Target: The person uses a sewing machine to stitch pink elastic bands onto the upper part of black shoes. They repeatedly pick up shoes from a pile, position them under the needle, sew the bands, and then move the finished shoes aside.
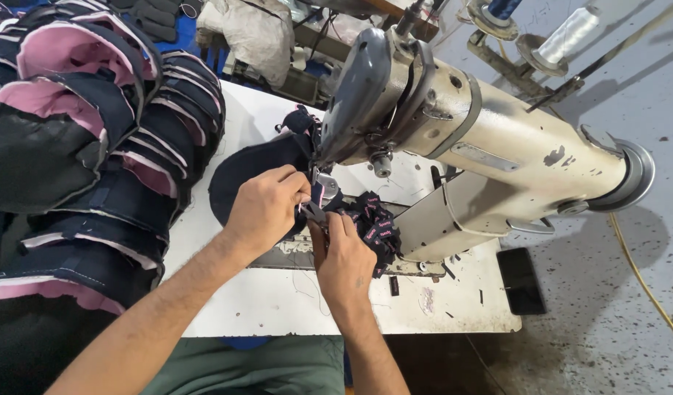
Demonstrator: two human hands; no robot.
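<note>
The needle area under the head of the cream-coloured metal sewing machine (pixel 490 146) is hidden behind the left hand (pixel 267 208) and right hand (pixel 344 256), so what the fingertips pinch cannot be told. The stack of dark navy and pink fabric pieces (pixel 80 146) runs off the frame's left edge (its lower part too). The white thread cone (pixel 570 33) at upper right is cut off.

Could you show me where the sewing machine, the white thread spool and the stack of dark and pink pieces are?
sewing machine (pixel 497 146), head view, on its cream-coloured arm.
white thread spool (pixel 570 31), head view, on the wound thread.
stack of dark and pink pieces (pixel 95 146), head view, on a dark piece mid-stack.
</note>
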